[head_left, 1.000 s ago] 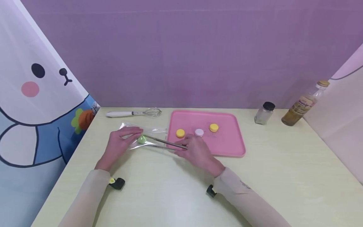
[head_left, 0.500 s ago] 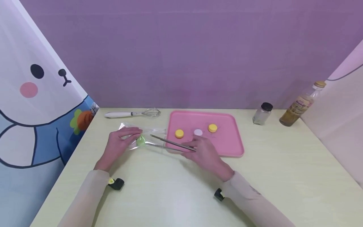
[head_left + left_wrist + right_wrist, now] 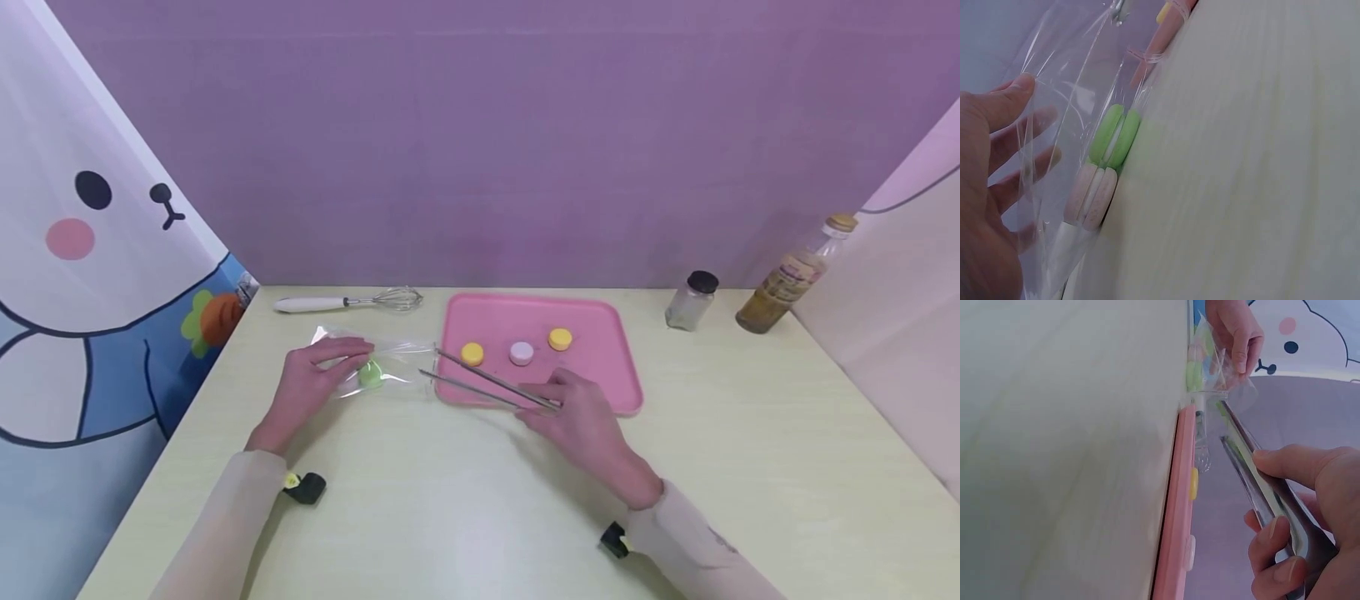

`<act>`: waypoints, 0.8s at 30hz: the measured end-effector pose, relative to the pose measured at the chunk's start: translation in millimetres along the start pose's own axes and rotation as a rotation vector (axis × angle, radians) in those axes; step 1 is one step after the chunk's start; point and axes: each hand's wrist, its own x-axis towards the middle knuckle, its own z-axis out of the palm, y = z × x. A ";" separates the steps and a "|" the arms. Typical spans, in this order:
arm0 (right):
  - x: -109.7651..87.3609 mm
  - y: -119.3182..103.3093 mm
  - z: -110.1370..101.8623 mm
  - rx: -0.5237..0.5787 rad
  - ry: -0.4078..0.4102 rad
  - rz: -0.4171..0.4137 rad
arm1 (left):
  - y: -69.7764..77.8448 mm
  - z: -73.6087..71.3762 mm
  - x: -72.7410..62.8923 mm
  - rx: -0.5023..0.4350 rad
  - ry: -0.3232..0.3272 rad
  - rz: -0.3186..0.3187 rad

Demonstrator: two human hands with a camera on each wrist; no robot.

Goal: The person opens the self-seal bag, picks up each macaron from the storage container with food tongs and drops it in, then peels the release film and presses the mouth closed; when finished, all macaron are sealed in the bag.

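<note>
My left hand point(image 3: 307, 383) holds the edge of a clear plastic bag point(image 3: 407, 360) on the left of the table. Thumb and fingers lie on either side of the film in the left wrist view. Inside the bag are a green macaron point(image 3: 1114, 136) and a pale pink macaron point(image 3: 1090, 197), touching each other. Metal tongs point(image 3: 525, 393) are in the grip of my right hand point(image 3: 588, 429), their arms apart with nothing between the tips. Those tips hover between the bag's mouth and the pink tray point(image 3: 600, 396). Two yellow macarons point(image 3: 560, 339) and a lilac macaron point(image 3: 521, 353) sit on the tray.
A whisk point(image 3: 348, 302) with a white handle lies behind the bag. Back right stand a small glass jar point(image 3: 690, 304) with a black lid and a corked bottle point(image 3: 787, 283) of brownish contents. A purple backdrop point(image 3: 480, 150) rises at the table's rear edge.
My right hand has drawn the tongs rightward out of the bag, and their arms have spread apart. The green macaron stays in the bag. My left hand keeps its hold.
</note>
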 end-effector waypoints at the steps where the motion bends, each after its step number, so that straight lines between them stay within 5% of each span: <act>1: -1.5 0.9 -1.5 -0.007 0.007 -0.004 | -0.7 0.1 -0.1 -0.001 0.000 0.005; 24: -16.7 21.7 -18.9 -0.083 0.065 0.055 | 0.5 1.1 -1.7 0.029 -0.004 -0.018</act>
